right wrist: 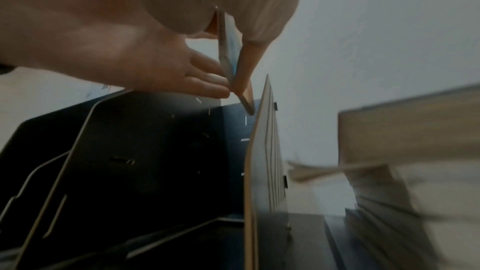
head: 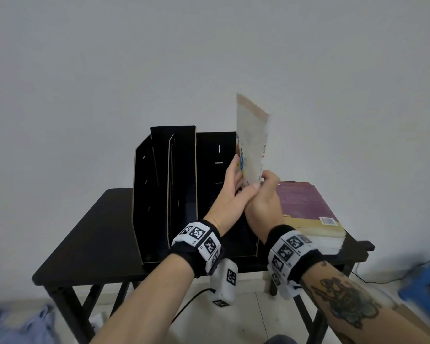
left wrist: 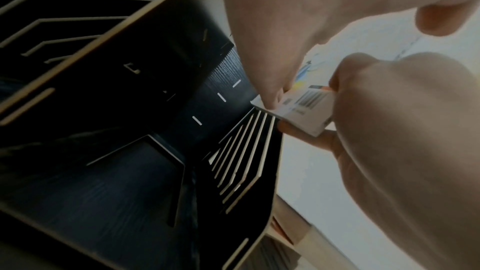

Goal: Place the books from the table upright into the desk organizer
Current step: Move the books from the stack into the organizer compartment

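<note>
A thin pale book (head: 252, 145) stands upright in the air over the right compartment of the black desk organizer (head: 159, 182). My right hand (head: 263, 194) pinches its lower near corner, beside the barcode (left wrist: 306, 100). The straight fingers of my left hand (head: 233, 180) lie against the book's left cover. In the right wrist view the book's bottom edge (right wrist: 246, 106) hangs just inside the organizer's right wall (right wrist: 262, 151). All of the organizer's compartments (left wrist: 130, 171) that I can see hold nothing. A stack of books (head: 305, 207) with a purple cover on top lies to the organizer's right.
The organizer and stack sit on a small black table (head: 92, 239) against a plain white wall. A blue stool (head: 427, 281) stands on the floor at right, with a cable running near it. Blue cloth (head: 23, 326) lies on the floor at lower left.
</note>
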`<state>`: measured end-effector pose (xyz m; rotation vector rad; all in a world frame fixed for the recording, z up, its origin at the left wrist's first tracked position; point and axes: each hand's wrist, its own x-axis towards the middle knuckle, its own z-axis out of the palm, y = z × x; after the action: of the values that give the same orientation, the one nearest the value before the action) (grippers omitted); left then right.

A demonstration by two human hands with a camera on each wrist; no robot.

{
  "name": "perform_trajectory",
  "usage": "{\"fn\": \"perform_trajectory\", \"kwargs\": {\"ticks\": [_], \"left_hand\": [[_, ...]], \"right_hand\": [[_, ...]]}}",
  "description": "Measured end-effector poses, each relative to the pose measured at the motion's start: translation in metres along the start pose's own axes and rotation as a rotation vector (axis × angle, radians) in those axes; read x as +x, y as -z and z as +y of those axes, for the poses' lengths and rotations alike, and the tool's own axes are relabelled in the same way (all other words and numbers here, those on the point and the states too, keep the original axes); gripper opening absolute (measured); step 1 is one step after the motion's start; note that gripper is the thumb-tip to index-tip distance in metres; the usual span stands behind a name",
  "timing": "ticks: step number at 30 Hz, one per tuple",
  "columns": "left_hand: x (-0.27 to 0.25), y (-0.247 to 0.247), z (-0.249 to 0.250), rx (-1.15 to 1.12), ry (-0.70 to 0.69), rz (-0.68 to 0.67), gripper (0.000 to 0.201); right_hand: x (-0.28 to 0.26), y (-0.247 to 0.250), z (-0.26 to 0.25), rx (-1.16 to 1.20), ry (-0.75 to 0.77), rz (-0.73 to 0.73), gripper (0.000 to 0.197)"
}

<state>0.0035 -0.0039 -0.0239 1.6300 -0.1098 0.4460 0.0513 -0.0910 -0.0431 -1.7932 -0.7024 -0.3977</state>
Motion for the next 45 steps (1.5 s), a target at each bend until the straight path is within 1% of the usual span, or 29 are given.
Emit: {"fn": "perform_trajectory", "kwargs": {"ticks": [2,4,5,6,9,10,12,16,19,21,23,25,26,28,29,31,33,35,36,37,39,42,45], "left_hand": [[-0.002,0.0,-0.006,0.051,0.038,0.003,0.093],[-0.002,0.0,-0.012,0.078,0.051,0.022,0.09],[-0.002,0.0,-0.013,0.071,0.053,0.037,0.086],[-0.002,0.0,-0.015,0.054,0.056,0.05,0.083],[0.001,0.005,-0.024,0.023,0.076,0.078,0.076],[0.002,0.007,-0.026,0.033,0.084,0.085,0.076],[0.002,0.008,-0.029,0.076,0.097,0.082,0.074],[0.0,0.004,-0.037,0.251,0.113,0.116,0.062],[0.002,-0.001,-0.043,0.392,0.139,0.161,0.067],[0.003,-0.005,-0.044,0.431,0.147,0.191,0.069],[0.003,-0.009,-0.043,0.45,0.154,0.213,0.071],[0.003,-0.013,-0.043,0.487,0.165,0.224,0.073],[0.004,-0.014,-0.044,0.495,0.168,0.225,0.074],[0.005,-0.016,-0.048,0.491,0.172,0.224,0.075],[0.006,-0.017,-0.051,0.485,0.181,0.223,0.076],[0.007,-0.018,-0.057,0.48,0.206,0.221,0.078],[0.008,-0.019,-0.063,0.464,0.218,0.224,0.079],[0.009,-0.021,-0.069,0.437,0.222,0.233,0.078],[0.011,-0.021,-0.072,0.423,0.219,0.237,0.078],[0.012,-0.022,-0.075,0.406,0.211,0.236,0.077],[0.013,-0.023,-0.082,0.386,0.199,0.221,0.077],[0.016,-0.024,-0.089,0.38,0.191,0.173,0.075],[0.02,-0.024,-0.093,0.371,0.184,0.143,0.074]], "right_hand": [[-0.009,-0.004,0.005,-0.053,0.03,-0.065,0.031],[-0.013,-0.006,0.009,-0.105,0.053,-0.085,0.039],[-0.015,-0.007,0.01,-0.125,0.055,-0.086,0.039],[-0.016,-0.008,0.011,-0.136,0.053,-0.089,0.034],[-0.017,-0.011,0.014,-0.208,0.041,-0.117,0.01],[-0.018,-0.012,0.015,-0.249,0.05,-0.127,0.006],[-0.019,-0.013,0.018,-0.342,0.066,-0.145,0.014],[-0.02,-0.01,0.024,-0.499,0.109,-0.167,0.017],[-0.018,-0.003,0.028,-0.544,0.18,-0.196,0.019],[-0.017,0.002,0.033,-0.562,0.221,-0.16,0.022],[-0.016,0.007,0.039,-0.545,0.238,-0.071,0.016],[-0.013,0.012,0.045,-0.551,0.2,0.005,0.013],[-0.01,0.014,0.049,-0.568,0.171,0.017,0.012],[-0.002,0.019,0.058,-0.638,0.089,-0.004,0.01],[0.002,0.021,0.062,-0.683,0.026,-0.032,0.014],[0.005,0.025,0.069,-0.753,-0.088,-0.094,0.027],[0.007,0.027,0.073,-0.852,-0.147,-0.165,0.046],[0.008,0.026,0.075,-0.97,-0.207,-0.274,0.065],[0.008,0.024,0.075,-1.012,-0.242,-0.326,0.072],[0.008,0.024,0.076,-1.041,-0.264,-0.368,0.075],[0.009,0.023,0.077,-1.085,-0.255,-0.416,0.077],[0.01,0.025,0.077,-1.123,-0.217,-0.429,0.076],[0.014,0.026,0.076,-1.116,-0.219,-0.432,0.075]]}}
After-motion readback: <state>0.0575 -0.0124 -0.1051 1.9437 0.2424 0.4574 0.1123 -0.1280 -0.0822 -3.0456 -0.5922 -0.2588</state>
